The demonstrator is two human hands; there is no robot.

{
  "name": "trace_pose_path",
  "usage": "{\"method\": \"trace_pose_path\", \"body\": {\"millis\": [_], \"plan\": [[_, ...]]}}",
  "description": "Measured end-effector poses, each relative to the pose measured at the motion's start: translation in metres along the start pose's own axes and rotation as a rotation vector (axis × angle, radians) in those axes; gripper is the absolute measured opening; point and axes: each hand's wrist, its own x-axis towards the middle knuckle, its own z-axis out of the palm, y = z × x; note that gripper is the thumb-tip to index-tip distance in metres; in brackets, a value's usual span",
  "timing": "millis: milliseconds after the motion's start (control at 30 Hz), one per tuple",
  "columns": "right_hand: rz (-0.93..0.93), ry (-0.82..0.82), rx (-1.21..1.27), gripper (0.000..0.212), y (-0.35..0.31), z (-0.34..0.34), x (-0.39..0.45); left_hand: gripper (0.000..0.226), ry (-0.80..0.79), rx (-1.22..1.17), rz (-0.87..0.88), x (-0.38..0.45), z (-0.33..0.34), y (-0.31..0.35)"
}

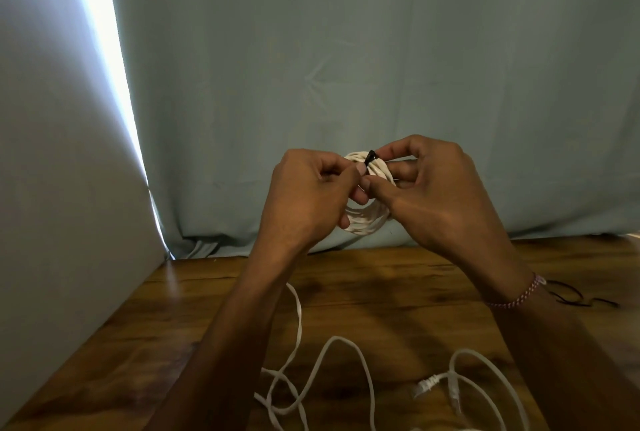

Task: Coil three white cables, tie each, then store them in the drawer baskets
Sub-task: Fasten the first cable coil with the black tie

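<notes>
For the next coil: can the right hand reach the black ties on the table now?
Probably not yet: the right hand and left hand both hold the coiled cable. The black ties lie uncovered.

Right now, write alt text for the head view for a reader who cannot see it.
Two bare hands, left hand and right hand, hold a coiled white flat cable above a brown wooden table, pinching a thin black tie around its top. Loose white cables lie below; a pale blue curtain hangs behind.
</notes>
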Motion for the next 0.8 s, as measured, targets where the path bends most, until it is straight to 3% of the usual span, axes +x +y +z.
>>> {"method": "trace_pose_path", "body": {"millis": [133,267,800], "plan": [[0.022,-0.026,0.054,0.044,-0.002,-0.002,0.001,0.022,-0.005,-0.034,0.053,0.001,0.001,-0.001],[0.015,-0.024,0.064,0.046,0.000,0.000,0.001,0.024,0.064,0.092,0.138,0.004,0.006,-0.004],[-0.037,0.097,0.121,0.046,0.002,0.010,-0.002,0.024,0.229,0.089,0.122,0.005,0.020,-0.011]]}}
